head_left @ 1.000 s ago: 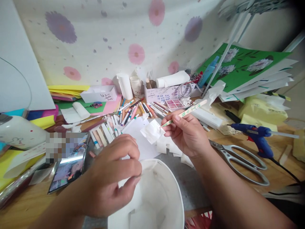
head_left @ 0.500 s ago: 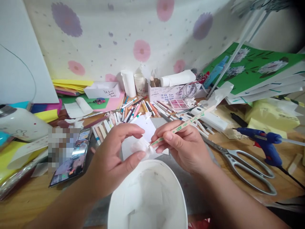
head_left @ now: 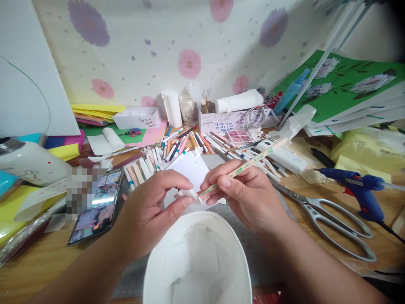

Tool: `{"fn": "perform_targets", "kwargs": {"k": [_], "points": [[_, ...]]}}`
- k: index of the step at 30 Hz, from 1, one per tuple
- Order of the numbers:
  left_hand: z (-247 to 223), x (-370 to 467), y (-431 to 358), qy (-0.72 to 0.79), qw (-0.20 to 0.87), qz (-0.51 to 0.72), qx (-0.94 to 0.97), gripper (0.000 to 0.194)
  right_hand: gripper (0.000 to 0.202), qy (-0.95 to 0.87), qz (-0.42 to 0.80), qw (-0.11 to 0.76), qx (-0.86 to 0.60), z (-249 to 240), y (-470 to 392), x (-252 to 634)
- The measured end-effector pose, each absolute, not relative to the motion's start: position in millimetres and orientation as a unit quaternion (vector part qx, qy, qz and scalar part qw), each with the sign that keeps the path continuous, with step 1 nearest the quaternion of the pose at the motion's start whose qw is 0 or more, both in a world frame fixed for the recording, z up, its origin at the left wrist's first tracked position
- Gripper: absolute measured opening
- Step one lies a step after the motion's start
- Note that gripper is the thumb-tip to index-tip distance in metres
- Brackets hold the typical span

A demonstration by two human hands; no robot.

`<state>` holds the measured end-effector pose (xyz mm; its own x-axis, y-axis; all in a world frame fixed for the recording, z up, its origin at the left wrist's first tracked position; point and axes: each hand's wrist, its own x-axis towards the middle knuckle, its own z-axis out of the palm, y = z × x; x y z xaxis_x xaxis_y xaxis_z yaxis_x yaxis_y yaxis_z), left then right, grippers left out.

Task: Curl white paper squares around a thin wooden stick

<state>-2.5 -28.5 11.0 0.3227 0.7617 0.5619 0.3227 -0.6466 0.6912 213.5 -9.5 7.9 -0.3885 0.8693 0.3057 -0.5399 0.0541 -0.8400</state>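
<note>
- We face a crowded wooden table (head_left: 47,257), with a grey mat (head_left: 264,253) at its near side.
- Closest to us, at 6 o'clock, is a white tub (head_left: 226,242), open at the top.
- At 8 o'clock we have the left hand (head_left: 148,204), thumb and forefinger narrowly spaced either side of a folded white tissue (head_left: 187,194); we cannot tell how firmly they press it.
- At 4 o'clock our right hand (head_left: 251,198) pinches a wooden stick (head_left: 253,161) with green marks; one end meets the tissue, the other slants toward 3 o'clock.
- That tissue lies between our two hands, over the tub's far rim.
- Farther out we see a phone (head_left: 104,207) at 8 o'clock and large scissors (head_left: 300,199) near 4.
- At 3 o'clock lies a blue glue gun (head_left: 354,180).
- Beyond our fingers come a white sheet (head_left: 190,169), then scattered markers (head_left: 175,148).
- Behind those, we see stacked paper cups (head_left: 187,110) at 11 o'clock.
- Farthest, at 12 o'clock, hangs a flower-patterned curtain (head_left: 136,38).
</note>
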Motion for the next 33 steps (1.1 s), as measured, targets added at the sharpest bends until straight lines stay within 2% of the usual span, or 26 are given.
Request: {"fn": "perform_targets", "kwargs": {"k": [7, 17, 28, 33], "points": [[11.6, -2.9, -26.8, 0.348, 0.240, 0.463, 0.779, 0.027, 0.013, -0.485, 0.687, 0.520, -0.151, 9.8, -9.3, 214.3], [13.0, -2.0, -27.8, 0.347, 0.222, 0.440, 0.798, 0.024, 0.013, -0.512, 0.639, 0.540, -0.195, 4.1, -10.9, 214.4], [11.2, -3.3, -28.9, 0.381, 0.251, 0.434, 0.777, 0.022, 0.009, -0.540, 0.602, 0.555, -0.198, 4.2, -11.2, 213.0], [12.6, 1.4, -26.5, 0.373, 0.226, 0.512, 0.740, 0.023, 0.005, -0.544, 0.586, 0.567, -0.200, 7.9, -13.0, 212.5]]}}
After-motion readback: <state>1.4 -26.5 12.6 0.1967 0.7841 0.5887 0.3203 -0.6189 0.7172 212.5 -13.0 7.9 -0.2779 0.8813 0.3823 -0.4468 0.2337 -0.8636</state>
